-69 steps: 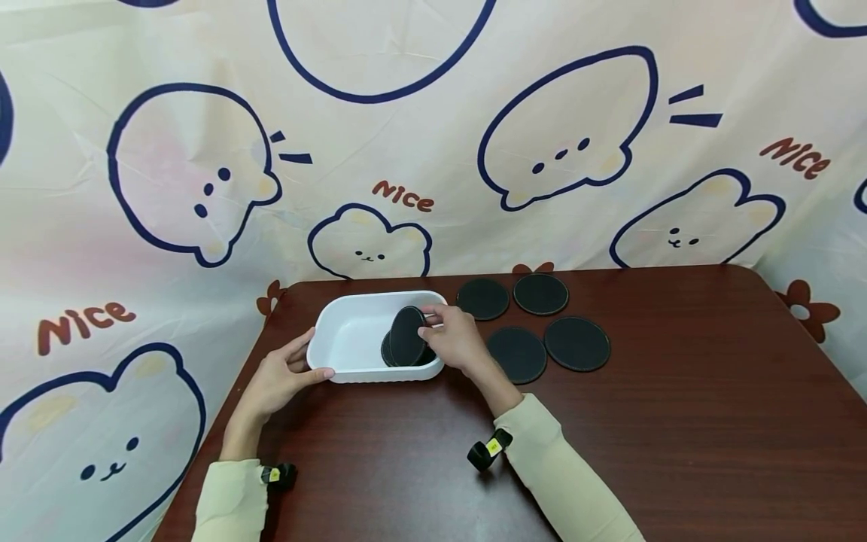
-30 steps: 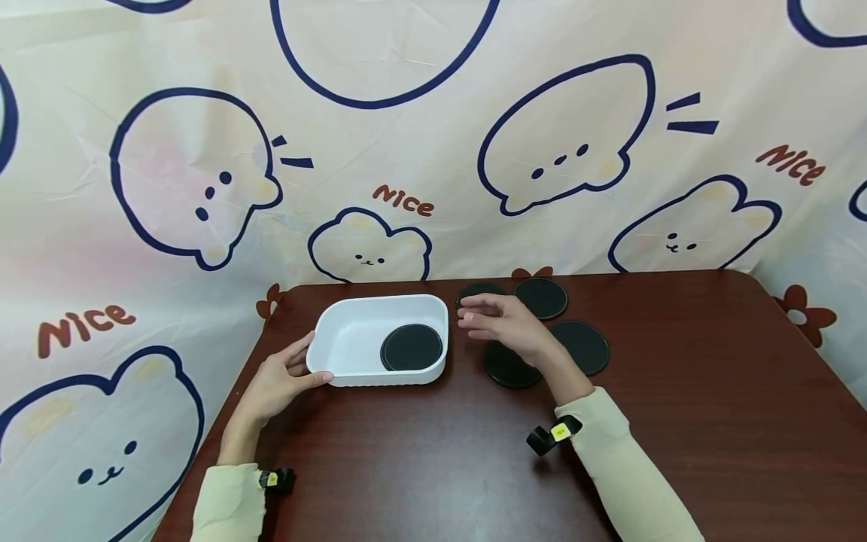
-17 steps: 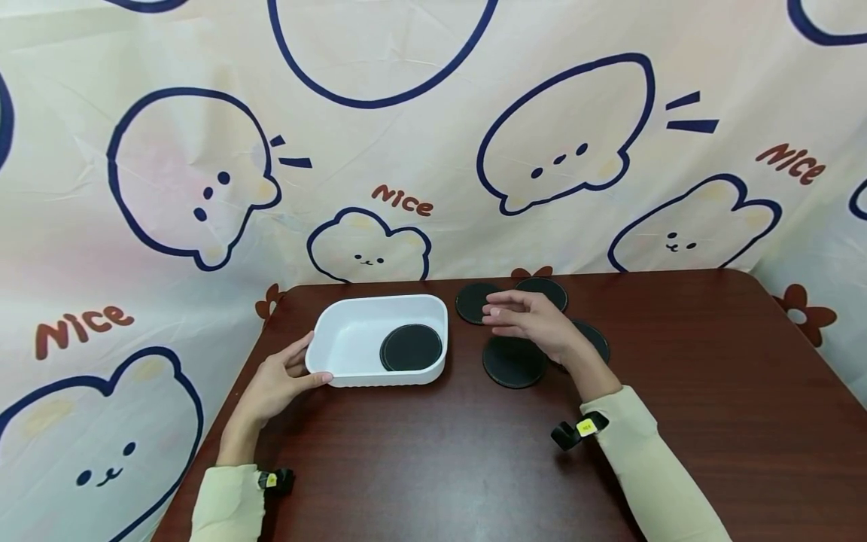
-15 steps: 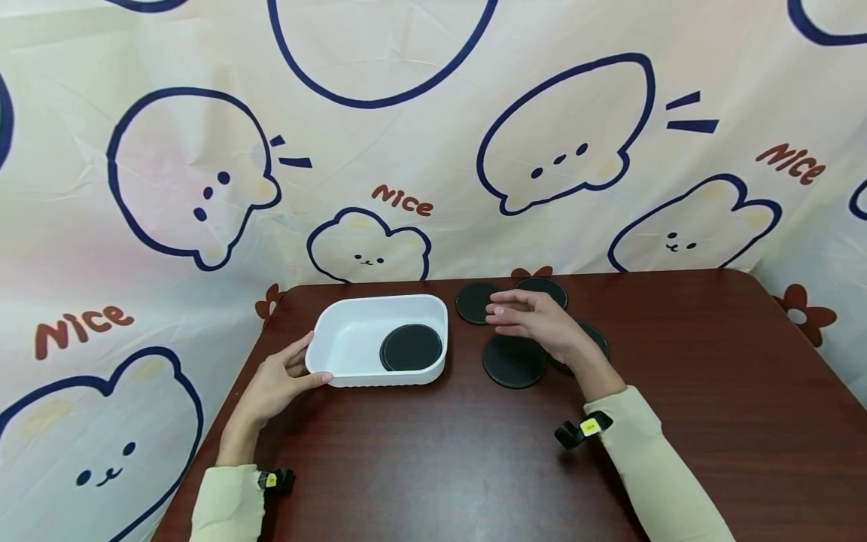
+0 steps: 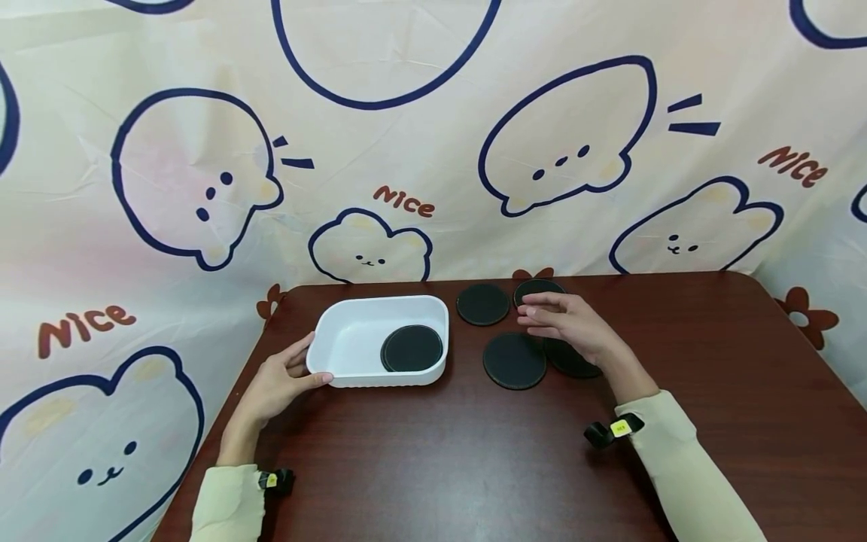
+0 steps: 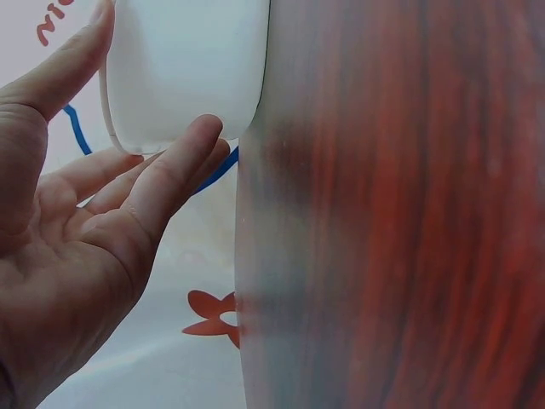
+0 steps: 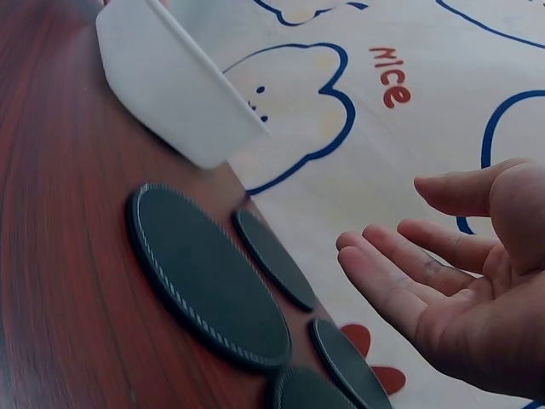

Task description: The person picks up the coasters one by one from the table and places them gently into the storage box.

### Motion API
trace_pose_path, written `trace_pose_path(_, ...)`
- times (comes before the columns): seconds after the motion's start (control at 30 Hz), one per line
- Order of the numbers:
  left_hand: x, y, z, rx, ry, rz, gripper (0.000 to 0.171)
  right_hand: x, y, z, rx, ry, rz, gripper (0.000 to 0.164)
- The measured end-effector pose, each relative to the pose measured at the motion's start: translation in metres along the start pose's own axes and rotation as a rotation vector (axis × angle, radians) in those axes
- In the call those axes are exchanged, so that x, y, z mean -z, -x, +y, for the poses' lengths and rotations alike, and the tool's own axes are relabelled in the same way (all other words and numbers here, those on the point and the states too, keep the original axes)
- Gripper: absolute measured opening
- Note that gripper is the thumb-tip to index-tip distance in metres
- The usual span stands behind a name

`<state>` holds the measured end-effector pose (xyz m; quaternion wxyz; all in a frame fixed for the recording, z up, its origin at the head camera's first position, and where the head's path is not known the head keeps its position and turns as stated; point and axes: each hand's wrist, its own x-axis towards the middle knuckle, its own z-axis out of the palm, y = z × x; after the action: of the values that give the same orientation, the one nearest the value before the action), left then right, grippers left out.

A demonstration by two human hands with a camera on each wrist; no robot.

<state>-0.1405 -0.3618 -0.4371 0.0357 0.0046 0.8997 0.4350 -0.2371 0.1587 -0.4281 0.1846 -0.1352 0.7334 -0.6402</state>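
Note:
A white plastic tray with rounded corners sits on the left part of the table. My left hand holds its left end, thumb at the near corner and fingers along the end wall; the left wrist view shows this hand around the tray's end. Inside the tray, at the right, lies a black round coaster. My right hand hovers over the coasters to the tray's right, fingers loosely extended and holding nothing. It partly hides the back right coaster and the front right coaster.
Two more coasters lie in full view, one at the back and one nearer. Stitching runs around a coaster's edge in the right wrist view. Behind the brown wooden table hangs a printed cloth.
My right hand has let go of a coaster in the tray, where it now lies flat, and moved right over the other coasters. My left hand has stayed at the tray.

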Motion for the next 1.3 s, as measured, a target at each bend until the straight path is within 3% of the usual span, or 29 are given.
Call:
trace_pose_path(0.63, 0.0, 0.0, 0.0, 0.005, 0.003, 0.0, 0.1, 0.054, 0.028, 0.018, -0.047, 0.061, 0.056, 0.066)
trace_pose_path(1.3, 0.0, 0.0, -0.002, 0.002, 0.016, -0.004, 0.098, 0.092, 0.048, 0.03, -0.078, 0.19, 0.121, 0.071)
